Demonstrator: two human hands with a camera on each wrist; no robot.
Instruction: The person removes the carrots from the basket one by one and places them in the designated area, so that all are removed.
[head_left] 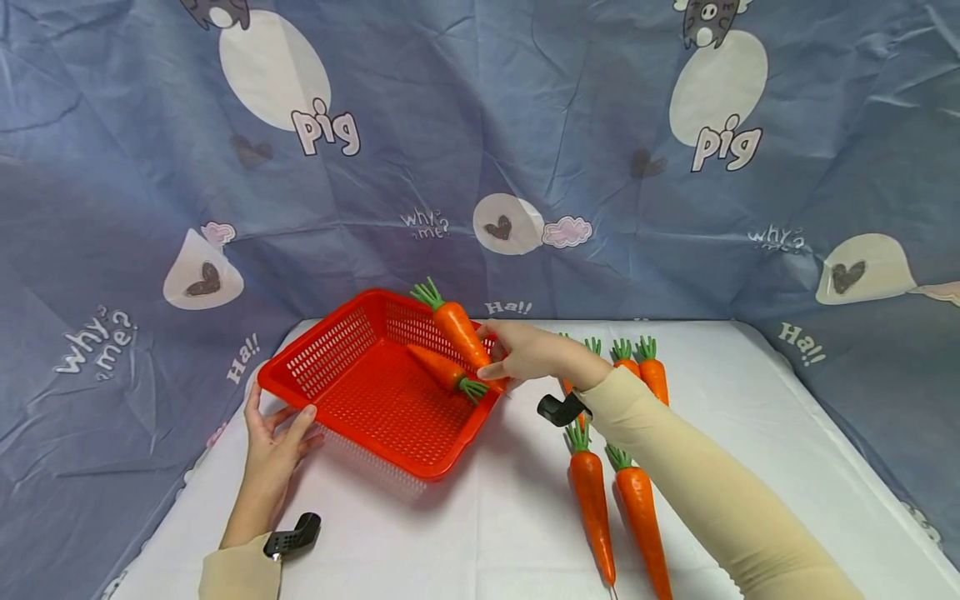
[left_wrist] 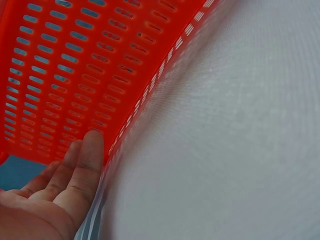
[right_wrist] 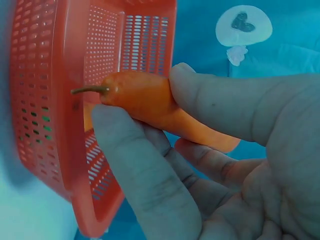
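Note:
A red plastic basket (head_left: 360, 408) with perforated walls stands at the left of the table. My left hand (head_left: 272, 450) holds its near left corner, the thumb by the rim; in the left wrist view the fingers (left_wrist: 90, 165) lie against the outer wall. My right hand (head_left: 536, 350) grips a carrot (head_left: 456, 329) over the basket's right rim, green top pointing away. In the right wrist view, the thumb and fingers pinch its orange body (right_wrist: 145, 97), the thin root tip showing. Another carrot (head_left: 437, 367) lies inside the basket.
Two carrots, a left one (head_left: 591, 508) and a right one (head_left: 641, 521), lie on the white table (head_left: 525, 517). More carrots (head_left: 652, 371) lie behind them, partly hidden by my right arm. A blue printed cloth (head_left: 420, 150) hangs behind the table.

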